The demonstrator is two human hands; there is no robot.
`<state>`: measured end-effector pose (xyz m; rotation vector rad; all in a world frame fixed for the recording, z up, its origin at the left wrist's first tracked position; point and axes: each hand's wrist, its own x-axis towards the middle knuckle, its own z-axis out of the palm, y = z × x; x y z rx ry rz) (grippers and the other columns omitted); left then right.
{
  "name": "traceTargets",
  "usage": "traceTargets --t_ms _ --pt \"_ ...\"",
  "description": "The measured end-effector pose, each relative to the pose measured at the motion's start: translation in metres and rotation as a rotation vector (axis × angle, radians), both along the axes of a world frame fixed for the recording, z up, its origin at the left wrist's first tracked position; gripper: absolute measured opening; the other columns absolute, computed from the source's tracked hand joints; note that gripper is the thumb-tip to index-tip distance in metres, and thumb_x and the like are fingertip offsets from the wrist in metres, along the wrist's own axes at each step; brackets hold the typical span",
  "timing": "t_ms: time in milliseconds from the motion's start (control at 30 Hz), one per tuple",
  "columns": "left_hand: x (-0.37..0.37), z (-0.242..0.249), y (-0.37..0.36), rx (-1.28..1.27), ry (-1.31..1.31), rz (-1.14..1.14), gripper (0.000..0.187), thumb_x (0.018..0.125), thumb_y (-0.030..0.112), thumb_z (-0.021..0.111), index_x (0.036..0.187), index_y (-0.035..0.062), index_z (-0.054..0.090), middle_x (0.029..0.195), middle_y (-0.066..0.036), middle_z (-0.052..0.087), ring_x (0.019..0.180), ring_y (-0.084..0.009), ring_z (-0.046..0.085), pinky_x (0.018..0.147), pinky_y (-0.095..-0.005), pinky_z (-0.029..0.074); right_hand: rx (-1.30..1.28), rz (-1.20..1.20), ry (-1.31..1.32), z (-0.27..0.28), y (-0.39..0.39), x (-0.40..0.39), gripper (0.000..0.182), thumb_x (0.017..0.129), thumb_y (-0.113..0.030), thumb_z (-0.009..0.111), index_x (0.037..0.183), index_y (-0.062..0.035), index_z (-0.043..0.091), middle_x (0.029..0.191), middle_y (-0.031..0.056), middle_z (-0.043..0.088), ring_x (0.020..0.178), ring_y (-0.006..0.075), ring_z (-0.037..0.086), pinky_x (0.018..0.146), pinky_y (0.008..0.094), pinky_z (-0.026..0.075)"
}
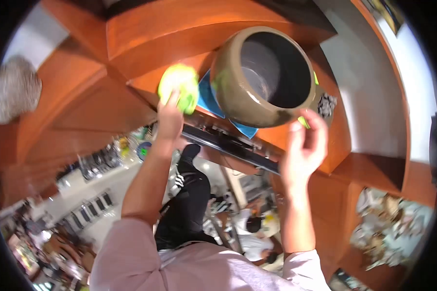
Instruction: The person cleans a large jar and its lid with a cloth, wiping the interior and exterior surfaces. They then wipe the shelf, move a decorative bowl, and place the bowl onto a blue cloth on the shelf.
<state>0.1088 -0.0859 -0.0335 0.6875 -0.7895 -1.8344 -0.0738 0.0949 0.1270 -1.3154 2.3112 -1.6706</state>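
A large round grey-brown pot (228,80) with a dark, hollow inside rests on a blue cloth (208,97) on an orange-brown wooden shelf (143,82). My left hand (171,116) grips a bright yellow-green cloth (179,85) just left of the pot. At the pot's lower right rim is my right hand (306,143), thumb and fingertips curled close to the rim. Bits of yellow-green show by those fingertips and at the pot's right side. A small patterned black-and-white piece (327,103) lies right of the pot.
Wooden partitions surround the shelf. A grey stone-like object (17,89) sits at the far left. A dark rail (228,147) runs below the shelf edge. Far below are a person in white (255,245) and cluttered goods. Wrapped items (388,225) fill a lower right compartment.
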Motion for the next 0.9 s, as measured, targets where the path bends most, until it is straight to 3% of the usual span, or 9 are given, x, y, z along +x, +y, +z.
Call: traceTargets --t_ms 67,133,300,400,467,600,733,800,900 --pt "-0.067 -0.017 -0.029 0.153 -0.497 -0.037 0.043 0.107 0.032 0.051 0.129 -0.0038 0.059 0.123 -0.015 0.065 0.105 -0.0188 0.063 0.091 -0.0326 0.049 0.056 -0.046 0.312 -0.006 -0.053 -0.062 0.039 0.096 -0.023 0.068 0.127 0.0007 0.06 0.126 0.0175 0.06 0.118 0.0284 0.059 0.103 0.0384 0.045" --pt "-0.114 -0.06 0.011 0.147 -0.209 0.327 0.047 0.109 0.037 0.045 0.131 -0.0032 0.058 0.12 -0.013 0.065 0.113 -0.0229 0.059 0.098 -0.0371 0.045 0.218 -0.068 0.322 -0.026 -0.075 -0.079 0.053 0.097 -0.034 0.067 0.137 -0.0006 0.054 0.136 0.019 0.054 0.128 0.0312 0.052 0.112 0.0419 0.038" --pt "-0.16 0.002 0.191 0.644 0.073 0.209 0.045 0.11 0.028 0.04 0.148 0.0019 0.038 0.141 -0.012 0.052 0.124 -0.0216 0.053 0.106 -0.0362 0.04 0.43 -0.112 0.435 -0.024 -0.078 -0.075 0.063 0.095 -0.04 0.068 0.144 -0.0059 0.048 0.141 0.0191 0.05 0.133 0.0349 0.049 0.112 0.0448 0.037" --pt "-0.169 0.012 0.168 0.844 -0.038 0.363 0.041 0.111 0.028 0.037 0.144 0.0043 0.042 0.134 -0.009 0.056 0.118 -0.0182 0.055 0.102 -0.0355 0.045 0.446 -0.075 0.381 -0.027 -0.075 -0.081 0.061 0.095 -0.04 0.069 0.142 -0.0056 0.05 0.14 0.0181 0.051 0.132 0.0348 0.049 0.111 0.0446 0.038" --pt "-0.144 -0.001 0.126 0.731 0.079 0.473 0.038 0.111 0.03 0.039 0.136 0.0022 0.048 0.128 -0.01 0.06 0.109 -0.0209 0.06 0.101 -0.0377 0.046 0.41 -0.077 0.369 -0.029 -0.078 -0.083 0.056 0.095 -0.039 0.069 0.138 -0.0057 0.054 0.138 0.0175 0.054 0.131 0.0341 0.05 0.11 0.0439 0.039" --pt "-0.159 0.009 0.09 0.386 -0.342 0.702 0.047 0.11 0.036 0.04 0.131 -0.0051 0.05 0.115 -0.016 0.062 0.101 -0.0276 0.058 0.095 -0.039 0.044 0.416 -0.108 0.377 -0.029 -0.075 -0.081 0.054 0.096 -0.036 0.068 0.137 -0.0026 0.055 0.139 0.0184 0.054 0.129 0.0316 0.052 0.111 0.0416 0.038" --pt "-0.172 0.036 0.22 0.105 -0.464 0.308 0.045 0.104 0.014 0.048 0.144 -0.0032 0.037 0.139 -0.02 0.048 0.132 -0.0345 0.047 0.108 -0.0408 0.038 0.435 -0.113 0.362 -0.025 -0.076 -0.077 0.054 0.096 -0.035 0.069 0.137 -0.0016 0.055 0.139 0.0188 0.055 0.129 0.0306 0.053 0.111 0.0404 0.038" --pt "-0.157 0.032 0.233 0.153 -0.467 0.08 0.045 0.098 0.004 0.056 0.141 0.0017 0.044 0.137 -0.016 0.052 0.13 -0.0289 0.05 0.108 -0.0392 0.04 0.419 -0.102 0.34 -0.028 -0.076 -0.08 0.052 0.095 -0.035 0.069 0.135 -0.0036 0.057 0.137 0.0176 0.056 0.128 0.0312 0.052 0.11 0.0416 0.039" --pt "-0.103 0.013 0.18 0.027 -0.298 0.199 0.036 0.095 -0.001 0.055 0.131 0.0002 0.052 0.123 -0.019 0.062 0.118 -0.0293 0.06 0.103 -0.0404 0.045 0.404 -0.095 0.335 -0.028 -0.075 -0.082 0.046 0.094 -0.035 0.07 0.129 -0.0065 0.06 0.133 0.0156 0.057 0.126 0.0328 0.052 0.108 0.043 0.04"
